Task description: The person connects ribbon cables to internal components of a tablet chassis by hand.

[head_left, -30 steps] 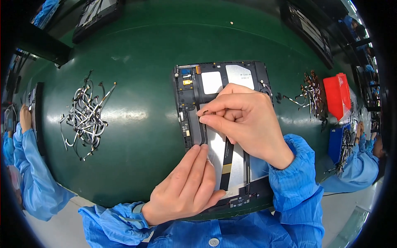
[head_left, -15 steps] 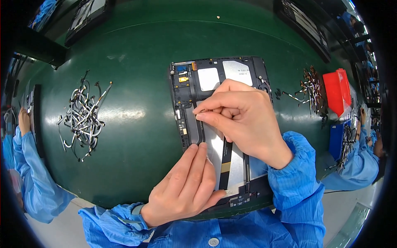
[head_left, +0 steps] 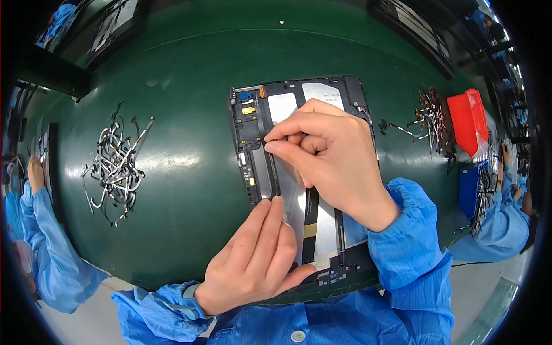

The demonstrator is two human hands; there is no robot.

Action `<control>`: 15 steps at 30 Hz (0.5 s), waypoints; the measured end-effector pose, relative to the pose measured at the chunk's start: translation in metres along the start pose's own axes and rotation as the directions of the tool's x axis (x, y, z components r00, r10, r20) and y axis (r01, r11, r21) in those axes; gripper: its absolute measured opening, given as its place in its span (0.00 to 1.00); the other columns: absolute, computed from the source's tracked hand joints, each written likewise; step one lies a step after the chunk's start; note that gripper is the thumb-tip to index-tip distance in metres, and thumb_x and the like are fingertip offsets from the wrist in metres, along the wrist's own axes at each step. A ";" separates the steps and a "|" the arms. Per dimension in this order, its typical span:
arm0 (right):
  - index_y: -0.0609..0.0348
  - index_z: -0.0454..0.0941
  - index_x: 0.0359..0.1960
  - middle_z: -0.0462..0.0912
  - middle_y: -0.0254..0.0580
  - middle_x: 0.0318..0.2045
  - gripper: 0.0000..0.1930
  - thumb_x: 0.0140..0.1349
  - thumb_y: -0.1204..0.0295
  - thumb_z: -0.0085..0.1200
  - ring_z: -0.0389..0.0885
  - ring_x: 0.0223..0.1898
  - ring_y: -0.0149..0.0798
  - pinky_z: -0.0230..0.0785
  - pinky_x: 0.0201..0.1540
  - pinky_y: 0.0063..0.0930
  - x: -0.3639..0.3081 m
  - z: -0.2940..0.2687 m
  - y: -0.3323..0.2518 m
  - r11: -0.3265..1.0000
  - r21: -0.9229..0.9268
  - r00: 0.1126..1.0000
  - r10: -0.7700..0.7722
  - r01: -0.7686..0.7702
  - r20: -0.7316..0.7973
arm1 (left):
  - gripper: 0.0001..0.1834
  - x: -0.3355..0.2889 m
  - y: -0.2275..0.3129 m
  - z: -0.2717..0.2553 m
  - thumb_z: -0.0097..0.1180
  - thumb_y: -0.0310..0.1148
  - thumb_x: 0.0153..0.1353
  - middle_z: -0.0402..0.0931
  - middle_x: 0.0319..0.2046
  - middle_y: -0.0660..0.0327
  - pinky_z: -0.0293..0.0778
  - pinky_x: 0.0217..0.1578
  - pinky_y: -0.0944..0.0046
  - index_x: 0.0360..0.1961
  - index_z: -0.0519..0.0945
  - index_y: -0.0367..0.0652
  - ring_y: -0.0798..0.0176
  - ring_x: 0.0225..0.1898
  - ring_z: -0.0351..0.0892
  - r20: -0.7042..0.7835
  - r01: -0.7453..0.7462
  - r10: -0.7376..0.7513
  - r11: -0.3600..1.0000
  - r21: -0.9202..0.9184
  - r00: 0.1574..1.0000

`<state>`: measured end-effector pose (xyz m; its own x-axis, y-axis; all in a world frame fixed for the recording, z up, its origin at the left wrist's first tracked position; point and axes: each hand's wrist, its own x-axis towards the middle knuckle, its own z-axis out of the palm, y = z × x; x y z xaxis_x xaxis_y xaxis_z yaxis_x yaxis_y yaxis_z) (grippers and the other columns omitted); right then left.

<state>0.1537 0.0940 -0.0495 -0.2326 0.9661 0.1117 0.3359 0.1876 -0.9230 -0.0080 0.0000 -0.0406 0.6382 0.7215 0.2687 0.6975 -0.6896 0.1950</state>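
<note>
An opened tablet-like device (head_left: 289, 200) lies in front of me, with a black frame, silvery metal plates and small circuit parts down its left side. Along that side runs a thin black cable (head_left: 277, 179), bent at its lower end. My right hand (head_left: 333, 158) pinches the cable between thumb and forefinger above the left-side parts; the exact grip is partly hidden by the fingertips. My left hand (head_left: 250, 259) rests over the device's lower left edge. Its first two fingers are stretched out and press at the cable's bend, and its thumb points to the right.
A pile of loose silvery cables (head_left: 115, 169) lies on the green table (head_left: 190, 230) at left. On the right are another cable pile (head_left: 431, 123), a red bin (head_left: 467, 122) and a blue bin (head_left: 468, 190). Blue-sleeved people work at both sides.
My right hand has shifted slightly up and left along the cable, still pinching. My left fingers stay at the bend. The whole view has shifted a little.
</note>
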 end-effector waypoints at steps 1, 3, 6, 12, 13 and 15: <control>0.67 0.83 0.30 0.77 0.37 0.26 0.04 0.52 0.81 0.62 0.72 0.15 0.23 0.59 0.17 0.18 0.000 0.000 0.000 0.999 -0.013 0.999 -0.035 0.035 -0.011 | 0.32 0.000 0.000 0.000 0.51 0.55 0.62 0.77 0.44 0.38 0.77 0.48 0.56 0.37 0.75 0.27 0.41 0.48 0.78 -0.001 0.001 -0.001 1.000 -0.001 1.000; 0.67 0.83 0.30 0.77 0.37 0.26 0.04 0.52 0.81 0.62 0.72 0.15 0.23 0.60 0.18 0.18 0.000 0.001 0.000 0.999 -0.029 0.999 -0.045 0.045 -0.018 | 0.32 0.001 -0.001 0.000 0.51 0.55 0.61 0.77 0.44 0.38 0.77 0.48 0.57 0.37 0.75 0.27 0.41 0.48 0.78 -0.001 0.000 0.000 1.000 -0.002 1.000; 0.66 0.83 0.30 0.78 0.37 0.26 0.04 0.52 0.81 0.62 0.73 0.16 0.23 0.60 0.19 0.18 0.001 0.001 0.003 0.994 -0.060 0.996 -0.091 0.089 -0.026 | 0.32 0.002 -0.001 0.000 0.51 0.55 0.62 0.78 0.44 0.38 0.77 0.48 0.57 0.37 0.75 0.28 0.41 0.48 0.78 0.004 -0.006 0.006 1.000 -0.005 1.000; 0.63 0.83 0.30 0.77 0.36 0.26 0.05 0.51 0.80 0.63 0.72 0.19 0.23 0.61 0.21 0.19 -0.002 0.002 0.005 0.990 -0.039 0.990 -0.136 0.134 -0.049 | 0.27 0.002 0.000 -0.001 0.47 0.54 0.63 0.80 0.43 0.46 0.74 0.51 0.64 0.34 0.77 0.36 0.51 0.49 0.79 0.012 0.025 -0.025 0.998 0.052 1.000; 0.63 0.83 0.30 0.77 0.36 0.26 0.05 0.51 0.80 0.63 0.71 0.19 0.24 0.61 0.21 0.19 -0.002 0.003 0.005 0.994 0.026 0.993 -0.100 0.102 -0.071 | 0.26 0.001 0.000 0.000 0.47 0.54 0.63 0.80 0.43 0.46 0.74 0.51 0.64 0.35 0.77 0.37 0.51 0.49 0.79 0.006 0.026 -0.026 0.998 0.056 1.000; 0.63 0.83 0.30 0.77 0.35 0.26 0.05 0.51 0.80 0.63 0.71 0.19 0.24 0.61 0.21 0.19 -0.002 0.004 0.006 0.989 -0.047 0.987 -0.144 0.141 -0.074 | 0.26 0.001 0.001 0.001 0.46 0.54 0.63 0.80 0.43 0.47 0.74 0.51 0.64 0.35 0.77 0.37 0.51 0.49 0.79 0.000 0.028 -0.028 0.998 0.059 1.000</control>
<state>0.1528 0.0926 -0.0563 -0.2106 0.9395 0.2701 0.3422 0.3296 -0.8799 -0.0062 0.0003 -0.0409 0.6184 0.7405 0.2629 0.7332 -0.6642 0.1461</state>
